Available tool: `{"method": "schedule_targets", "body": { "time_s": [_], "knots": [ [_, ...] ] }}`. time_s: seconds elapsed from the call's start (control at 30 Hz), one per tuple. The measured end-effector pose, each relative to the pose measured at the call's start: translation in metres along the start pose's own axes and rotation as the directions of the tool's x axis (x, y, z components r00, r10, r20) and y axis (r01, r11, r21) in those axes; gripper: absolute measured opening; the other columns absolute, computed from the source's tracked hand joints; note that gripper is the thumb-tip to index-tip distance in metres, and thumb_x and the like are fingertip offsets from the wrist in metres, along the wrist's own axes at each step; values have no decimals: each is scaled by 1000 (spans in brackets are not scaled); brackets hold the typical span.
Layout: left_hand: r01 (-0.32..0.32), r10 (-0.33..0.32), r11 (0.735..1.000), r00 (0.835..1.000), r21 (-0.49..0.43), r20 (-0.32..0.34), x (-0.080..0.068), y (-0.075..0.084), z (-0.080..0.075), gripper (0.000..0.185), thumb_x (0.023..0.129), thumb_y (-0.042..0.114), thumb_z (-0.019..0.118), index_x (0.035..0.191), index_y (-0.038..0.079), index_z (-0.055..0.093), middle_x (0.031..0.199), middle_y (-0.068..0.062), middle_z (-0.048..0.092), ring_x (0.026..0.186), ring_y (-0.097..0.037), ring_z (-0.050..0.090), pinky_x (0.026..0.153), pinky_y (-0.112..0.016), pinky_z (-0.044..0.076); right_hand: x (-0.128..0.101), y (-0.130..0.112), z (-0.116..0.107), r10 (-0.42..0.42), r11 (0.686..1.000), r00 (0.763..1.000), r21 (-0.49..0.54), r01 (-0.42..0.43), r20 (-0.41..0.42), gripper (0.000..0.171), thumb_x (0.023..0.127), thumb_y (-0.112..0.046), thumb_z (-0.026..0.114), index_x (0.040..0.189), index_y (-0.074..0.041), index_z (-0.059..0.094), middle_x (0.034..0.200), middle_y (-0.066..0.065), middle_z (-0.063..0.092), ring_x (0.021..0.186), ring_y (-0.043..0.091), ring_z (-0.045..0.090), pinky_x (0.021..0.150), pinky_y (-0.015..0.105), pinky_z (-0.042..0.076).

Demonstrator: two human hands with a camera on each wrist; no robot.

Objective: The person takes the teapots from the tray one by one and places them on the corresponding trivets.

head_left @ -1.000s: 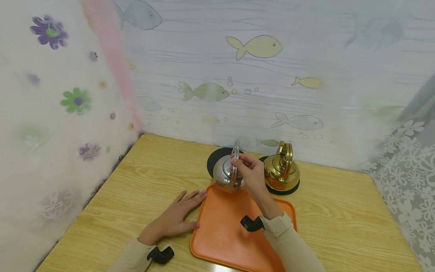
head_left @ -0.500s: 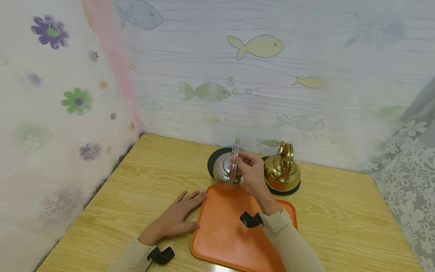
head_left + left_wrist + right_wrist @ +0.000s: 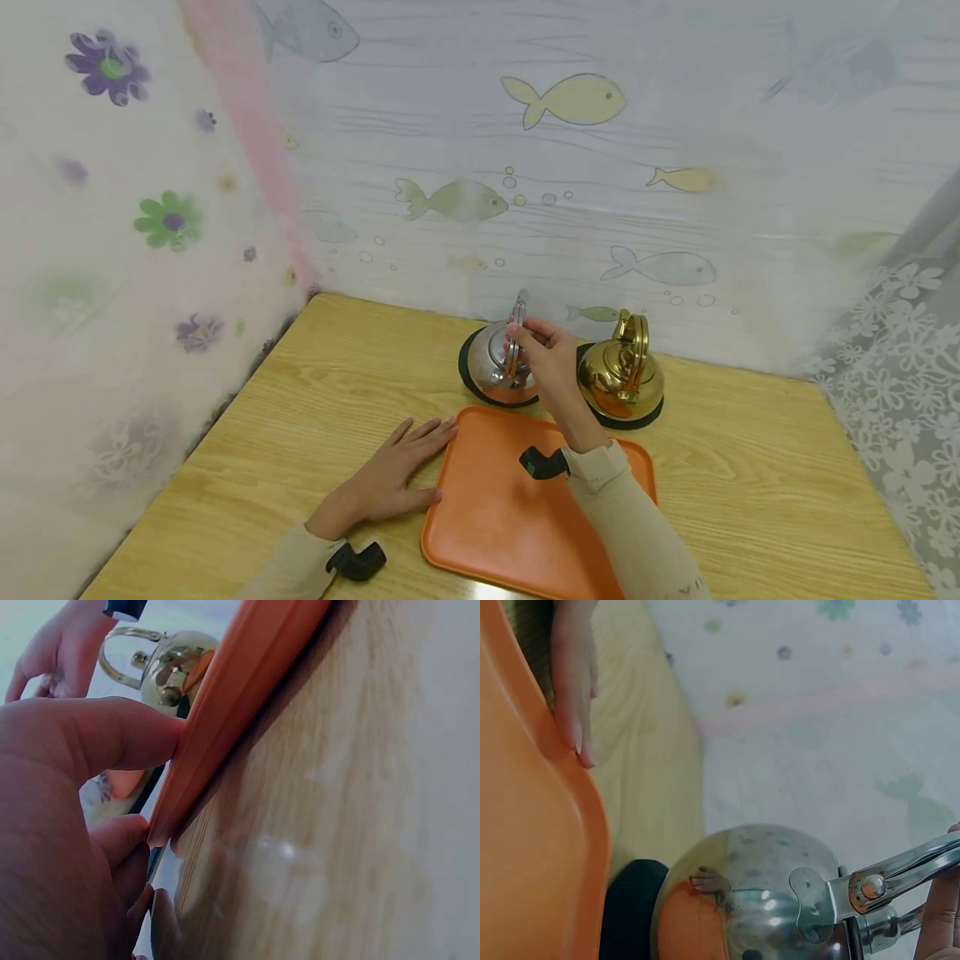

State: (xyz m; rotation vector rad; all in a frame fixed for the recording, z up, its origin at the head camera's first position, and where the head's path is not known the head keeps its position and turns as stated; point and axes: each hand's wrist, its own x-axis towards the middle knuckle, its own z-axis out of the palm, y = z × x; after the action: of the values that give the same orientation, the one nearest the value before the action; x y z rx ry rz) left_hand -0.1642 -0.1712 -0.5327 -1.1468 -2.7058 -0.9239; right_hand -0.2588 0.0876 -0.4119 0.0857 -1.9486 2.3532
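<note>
A silver kettle stands on or just above a round black mat near the back wall. My right hand grips its upright metal handle from the right. To the right, a gold kettle rests on a second black mat. An orange tray lies in front of both kettles, with nothing on it. My left hand lies flat on the wooden table, with its fingertips against the tray's left edge.
Patterned curtains with fish and flowers close off the table at the back and on the left. A lace curtain hangs at the right. Bare tabletop shows to the right of the tray.
My right hand has carried the silver kettle away from over the tray's far edge and back to the black mat. The left hand has stayed put.
</note>
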Motion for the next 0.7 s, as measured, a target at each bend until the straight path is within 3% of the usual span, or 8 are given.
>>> {"method": "schedule_targets", "body": {
  "time_s": [0.3,0.7],
  "knots": [
    [-1,1,1000,1000,0,3,1,0,1,82,91,45,67,159,10,37,163,-7,38,150,-37,34,119,-67,13,10,-1,2,29,1000,999,2,-29,-32,28,97,-8,68,119,9,65,88,-6,75,76,7,73,63,21,57],
    [3,-3,1000,1000,1,-2,1,0,0,83,90,45,67,159,10,37,164,-7,37,150,-37,34,120,-66,13,20,0,3,10,1000,1000,-2,-10,-11,28,97,-7,67,120,10,65,91,-2,77,77,5,72,60,19,55]
  ]
}}
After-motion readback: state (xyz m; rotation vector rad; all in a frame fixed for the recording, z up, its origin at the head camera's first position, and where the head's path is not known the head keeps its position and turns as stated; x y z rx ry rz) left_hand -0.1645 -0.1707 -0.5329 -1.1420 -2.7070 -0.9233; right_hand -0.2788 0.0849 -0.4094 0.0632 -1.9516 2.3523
